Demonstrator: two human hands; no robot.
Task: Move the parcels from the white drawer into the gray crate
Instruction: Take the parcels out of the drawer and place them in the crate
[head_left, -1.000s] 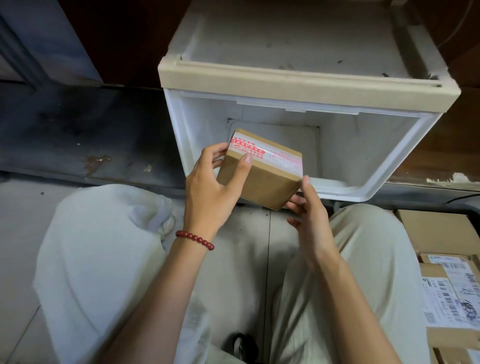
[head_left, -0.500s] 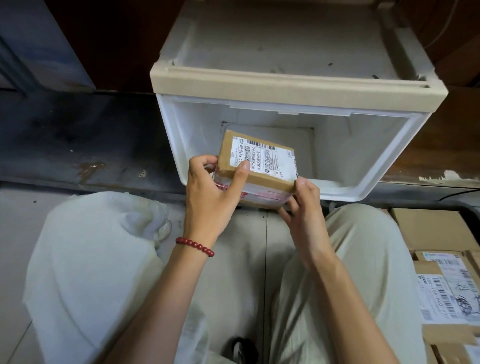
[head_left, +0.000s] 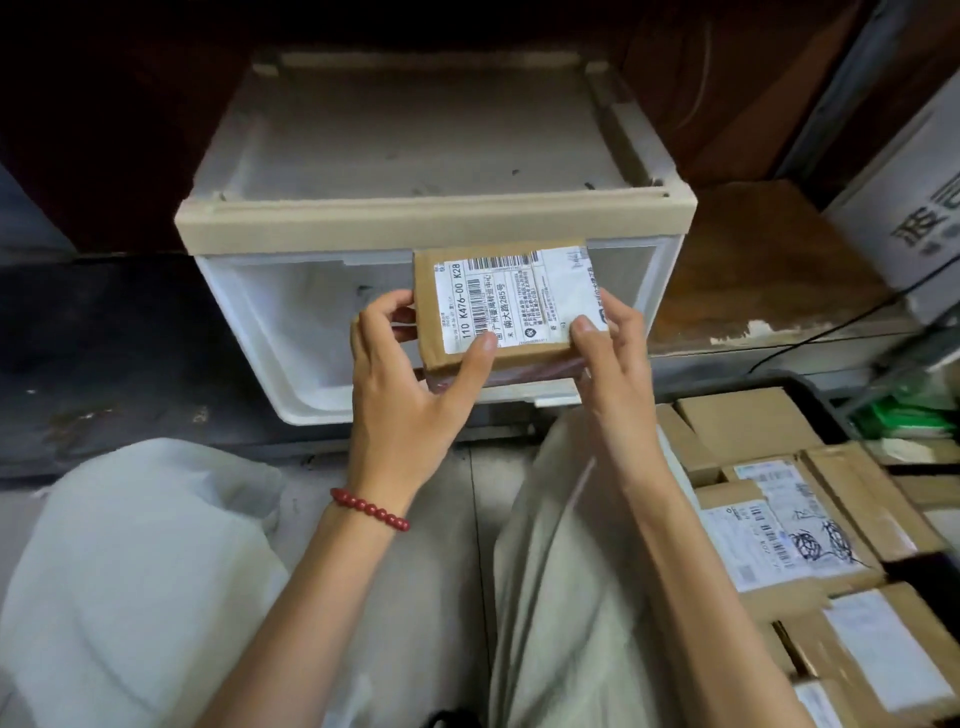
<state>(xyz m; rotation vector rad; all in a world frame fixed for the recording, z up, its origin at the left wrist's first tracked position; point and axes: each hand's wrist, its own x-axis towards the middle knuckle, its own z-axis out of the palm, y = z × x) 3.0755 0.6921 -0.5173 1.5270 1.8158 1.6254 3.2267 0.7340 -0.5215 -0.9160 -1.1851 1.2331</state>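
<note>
I hold a small brown cardboard parcel (head_left: 506, 306) with a white shipping label facing up, in front of the open white drawer (head_left: 249, 332). My left hand (head_left: 410, 389) grips its left and near edge, thumb on the label. My right hand (head_left: 615, 353) holds its right near corner. The visible part of the drawer behind the parcel holds nothing. At the right, the gray crate (head_left: 818, 397) is filled with several labelled cardboard parcels (head_left: 779, 535).
The drawer sits under a beige cabinet top (head_left: 431, 228) on a dark ledge. My knees in pale trousers (head_left: 571, 571) fill the foreground. A white carton (head_left: 904, 208) with printed characters and a black cable (head_left: 831, 332) are at the upper right.
The parcel was turned over from its taped side to its label side, then lifted and shifted right. The view swung right, showing more of the crate.
</note>
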